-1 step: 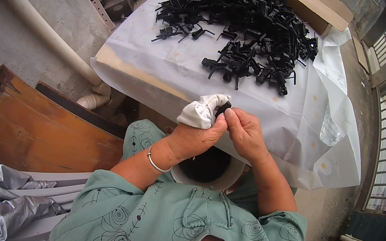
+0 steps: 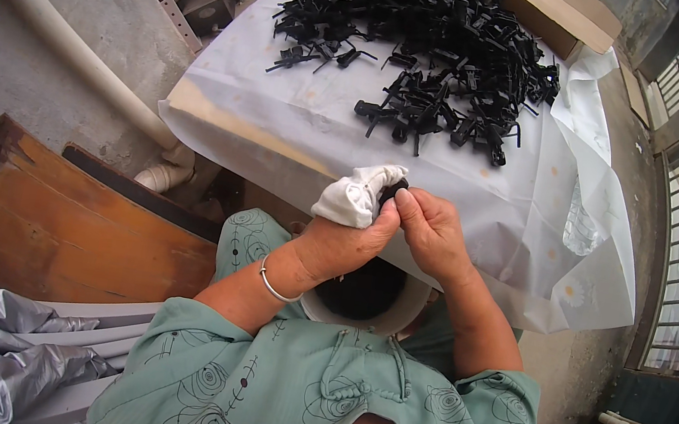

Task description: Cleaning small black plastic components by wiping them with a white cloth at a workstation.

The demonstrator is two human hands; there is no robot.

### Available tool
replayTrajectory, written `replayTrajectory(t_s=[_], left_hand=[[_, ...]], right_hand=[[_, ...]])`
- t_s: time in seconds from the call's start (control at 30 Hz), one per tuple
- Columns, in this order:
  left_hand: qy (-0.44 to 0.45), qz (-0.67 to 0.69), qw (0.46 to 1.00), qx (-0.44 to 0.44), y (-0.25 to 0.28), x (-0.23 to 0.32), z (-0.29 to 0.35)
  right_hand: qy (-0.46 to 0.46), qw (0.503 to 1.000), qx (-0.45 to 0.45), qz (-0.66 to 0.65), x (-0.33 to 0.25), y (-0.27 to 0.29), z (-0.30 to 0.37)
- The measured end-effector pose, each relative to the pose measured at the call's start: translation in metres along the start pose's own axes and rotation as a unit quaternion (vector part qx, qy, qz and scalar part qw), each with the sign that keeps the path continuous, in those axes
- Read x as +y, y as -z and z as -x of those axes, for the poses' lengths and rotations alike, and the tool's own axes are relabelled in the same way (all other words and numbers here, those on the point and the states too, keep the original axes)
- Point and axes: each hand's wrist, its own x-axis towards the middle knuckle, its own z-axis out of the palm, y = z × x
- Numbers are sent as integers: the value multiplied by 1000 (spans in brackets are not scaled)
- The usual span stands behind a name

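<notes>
My left hand (image 2: 344,243), its fingers wrapped in a white cloth covering (image 2: 348,199), is closed around a small black plastic part (image 2: 395,190). From the other side my right hand (image 2: 436,233) pinches the same part between thumb and forefinger. Both hands meet just in front of the table's near edge. Most of the part is hidden by the fingers and cloth. Below the hands, between my knees, stands a white bucket (image 2: 418,299) with dark contents that I cannot make out. A large heap of similar-looking black plastic parts (image 2: 456,63) with thin stems lies on the table.
A whitish plastic sheet (image 2: 284,113) covers the table and hangs over its edge. A cardboard box (image 2: 549,20) is at the back right. An orange-brown wooden board (image 2: 85,228) leans at the left, below a pale pipe (image 2: 89,51). Silvery wrapping (image 2: 31,368) lies at lower left.
</notes>
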Motion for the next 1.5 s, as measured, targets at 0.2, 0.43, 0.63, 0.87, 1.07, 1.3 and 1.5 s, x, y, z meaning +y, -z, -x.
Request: replayTrajectory(t_s=[0.2,0.43,0.63,0.87,1.07,1.3,1.5], left_hand=[[-73,-110,991,-18,4,7,-6],[-94,-116,989,11,8,-9,2],[171,263,948,-45,24,1,1],[176,327,927,-49,26,-9,0],[168,241,948,-125,29,1,-2],[111,173,974,-99,24,-3,-4],[58,103,988,-97,18,0,-4]], right_hand=[[-34,992,30,-116,1,-11,-5],[-111,983,6,-148,3,-17,-6],[-12,995,-1,102,-2,6,-6],[137,969,-3,207,-1,9,-10],[43,998,8,37,-4,4,-9],[53,996,-17,76,-4,1,-10],[35,989,-42,139,-9,-3,-13]])
